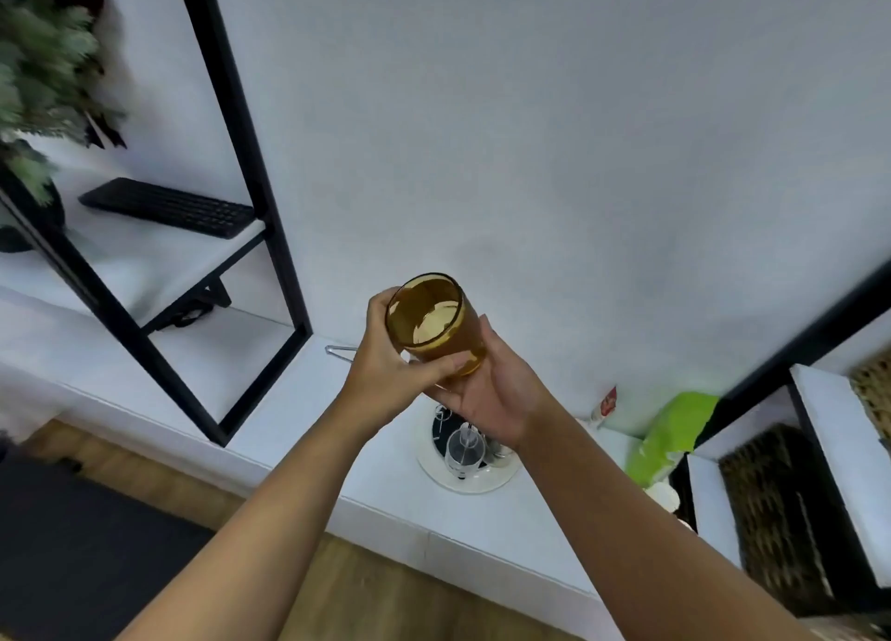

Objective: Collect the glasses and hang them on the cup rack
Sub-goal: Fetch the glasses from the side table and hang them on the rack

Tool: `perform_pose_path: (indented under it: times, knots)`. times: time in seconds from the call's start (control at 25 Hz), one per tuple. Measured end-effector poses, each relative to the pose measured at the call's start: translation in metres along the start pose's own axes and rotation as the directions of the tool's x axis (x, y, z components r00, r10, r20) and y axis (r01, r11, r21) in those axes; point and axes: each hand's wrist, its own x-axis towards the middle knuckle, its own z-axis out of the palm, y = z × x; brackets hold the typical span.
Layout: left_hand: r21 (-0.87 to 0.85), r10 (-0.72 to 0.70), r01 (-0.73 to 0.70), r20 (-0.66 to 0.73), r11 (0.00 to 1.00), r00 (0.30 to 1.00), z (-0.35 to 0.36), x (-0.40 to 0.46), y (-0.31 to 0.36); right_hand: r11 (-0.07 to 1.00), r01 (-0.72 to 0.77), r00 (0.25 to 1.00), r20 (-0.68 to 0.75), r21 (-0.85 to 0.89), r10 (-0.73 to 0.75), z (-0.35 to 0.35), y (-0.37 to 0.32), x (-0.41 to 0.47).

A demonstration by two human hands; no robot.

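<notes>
We note the cup rack near the shelf's front edge is largely hidden behind the right hand; its prongs cannot be counted. The amber glass has its base covered by both palms. The plant is blurred and cut by the left edge. The red-and-white packet by the wall bears unreadable print.

Amber glass, tilted, mouth up

Both hands clasp amber glass above cup rack.
</notes>
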Motion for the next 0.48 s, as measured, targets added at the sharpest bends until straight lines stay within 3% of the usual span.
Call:
perform_pose_path:
  times: [0.2,0.28,0.48]
  knots:
    - [-0.015,-0.016,0.019,0.16,1.0,0.987,-0.016,0.028,-0.006,0.989,0.147,0.977,-0.154,-0.006,-0.147,0.001,-0.005,0.007]
    - [0.02,-0.013,0.009,0.201,1.0,0.979,-0.018,0.041,-0.006,0.976,0.186,0.947,-0.246,-0.11,-0.208,-0.003,-0.012,0.006]
    - [0.393,-0.041,-0.106,0.349,0.914,0.936,-0.014,0.067,-0.014,0.852,0.18,0.852,-0.354,-0.492,-0.385,-0.008,-0.037,0.002]
